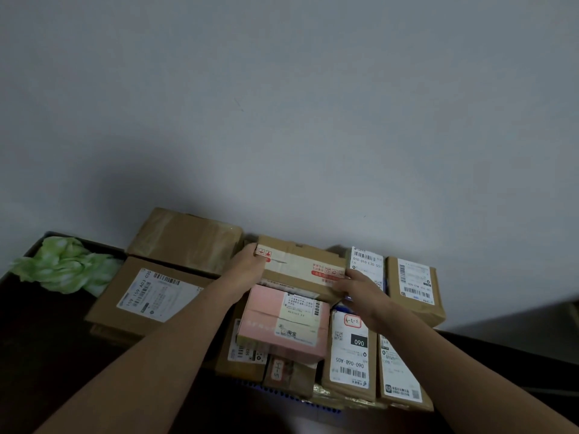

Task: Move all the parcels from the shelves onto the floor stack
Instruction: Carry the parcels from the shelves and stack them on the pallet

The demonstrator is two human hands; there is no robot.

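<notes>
so, held parcel: brown box with red print [300, 264], at the back of the pile, close to the grey wall [282, 104]
left hand [249, 266]: curled round the box's left end
right hand [357, 288]: gripping its right front corner
lifted or resting: cannot tell
in front: pink box [282, 324], just below the held one
right: 060 parcel [349, 349], standing among other labelled parcels
left: large carton [150, 296] with white label, green cloth [65, 267] beyond it

Dim, soft light; dark lower corners, wide-angle edge bending.
</notes>
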